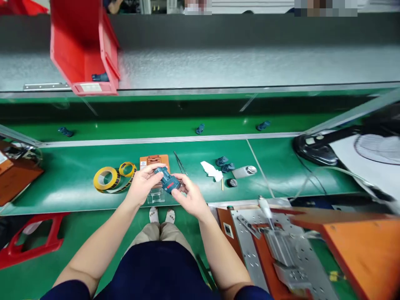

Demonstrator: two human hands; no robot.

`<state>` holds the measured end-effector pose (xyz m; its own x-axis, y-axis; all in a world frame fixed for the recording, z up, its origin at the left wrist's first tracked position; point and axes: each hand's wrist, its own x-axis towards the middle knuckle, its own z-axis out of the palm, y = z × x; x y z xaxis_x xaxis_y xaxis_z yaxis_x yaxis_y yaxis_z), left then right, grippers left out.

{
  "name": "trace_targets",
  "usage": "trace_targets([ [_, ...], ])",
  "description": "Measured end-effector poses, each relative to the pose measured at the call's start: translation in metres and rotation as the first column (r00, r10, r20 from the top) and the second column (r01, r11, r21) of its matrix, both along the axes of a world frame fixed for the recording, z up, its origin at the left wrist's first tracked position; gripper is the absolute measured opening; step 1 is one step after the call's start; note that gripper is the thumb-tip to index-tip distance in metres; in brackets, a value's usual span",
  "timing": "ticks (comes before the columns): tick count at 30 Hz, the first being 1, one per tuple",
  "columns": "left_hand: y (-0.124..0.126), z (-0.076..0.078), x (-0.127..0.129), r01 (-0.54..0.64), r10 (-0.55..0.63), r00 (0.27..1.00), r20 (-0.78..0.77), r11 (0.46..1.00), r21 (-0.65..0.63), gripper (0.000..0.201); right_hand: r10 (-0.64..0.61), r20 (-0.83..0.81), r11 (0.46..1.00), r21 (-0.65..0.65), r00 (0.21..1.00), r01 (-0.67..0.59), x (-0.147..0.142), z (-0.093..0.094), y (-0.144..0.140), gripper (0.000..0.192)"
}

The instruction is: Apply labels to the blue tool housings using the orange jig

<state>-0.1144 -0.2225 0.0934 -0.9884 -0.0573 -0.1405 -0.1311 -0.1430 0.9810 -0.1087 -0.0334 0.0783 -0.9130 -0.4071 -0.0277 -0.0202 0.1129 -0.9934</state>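
Holding pretty much sums it up: a small blue plastic housing (167,181) is gripped between both hands just above the near edge of the green bench (78,187). The left hand (144,183) is closed around its upper left end, and the right hand (190,198) is pinched onto the lower right end, fingers curled narrow. A red label patch can be seen on the part, though the print can't be read.

Judging by the look, the part is probably light and rigid, a moulded shell, so it shouldn't flex. The smooth plastic could be a bit slippery, so it's likely best taken by the two ends or the long edges, as it is now.

Right beneath it a clear plastic piece (156,196) and an orange jig (154,160) are laid on the bench. Yellow tape rolls (114,177) are seen to the left, tweezers (180,163) and a white cloth (211,170) to the right, with more blue parts (225,164) beyond.
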Motion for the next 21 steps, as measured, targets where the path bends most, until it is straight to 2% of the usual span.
trace_targets([
  [2, 0.023, 0.015, 0.009, 0.029, -0.029, 0.999, -0.037, 0.999, 0.014, 0.036, -0.026, 0.095, 0.997, -0.073, 0.995, 0.033, 0.01, 0.013, 0.014, 0.031],
  [4, 0.044, 0.025, 0.015, 0.078, -0.076, 0.996, -0.052, 0.996, 0.04, 0.036, -0.083, 0.143, 0.988, -0.119, 0.986, 0.1, 0.021, 0.021, 0.028, 0.03],
  [8, 0.077, 0.035, 0.019, 0.176, -0.171, 0.982, -0.076, 0.983, 0.058, 0.038, -0.232, 0.223, 0.934, -0.222, 0.947, 0.281, 0.041, 0.031, 0.049, 0.033],
  [10, 0.091, 0.037, 0.017, 0.222, -0.217, 0.971, -0.102, 0.974, 0.043, 0.038, -0.266, 0.258, 0.896, -0.29, 0.929, 0.337, 0.049, 0.037, 0.056, 0.036],
  [12, 0.103, 0.038, 0.015, 0.271, -0.264, 0.956, -0.126, 0.962, 0.042, 0.037, -0.236, 0.315, 0.86, -0.373, 0.919, 0.349, 0.056, 0.042, 0.06, 0.039],
  [15, 0.12, 0.043, 0.013, 0.282, -0.275, 0.949, -0.152, 0.959, 0.03, 0.033, -0.115, 0.407, 0.824, -0.471, 0.906, 0.316, 0.064, 0.049, 0.062, 0.044],
  [17, 0.129, 0.05, 0.013, 0.251, -0.253, 0.956, -0.151, 0.968, -0.031, 0.034, -0.099, 0.41, 0.84, -0.454, 0.907, 0.297, 0.07, 0.053, 0.064, 0.048],
  [19, 0.135, 0.057, 0.012, 0.244, -0.263, 0.955, -0.137, 0.96, -0.137, 0.035, -0.178, 0.34, 0.896, -0.332, 0.923, 0.295, 0.075, 0.056, 0.067, 0.047],
  [21, 0.138, 0.066, 0.011, 0.273, -0.312, 0.94, -0.136, 0.93, -0.248, 0.033, -0.271, 0.241, 0.93, -0.184, 0.932, 0.318, 0.081, 0.059, 0.069, 0.043],
])
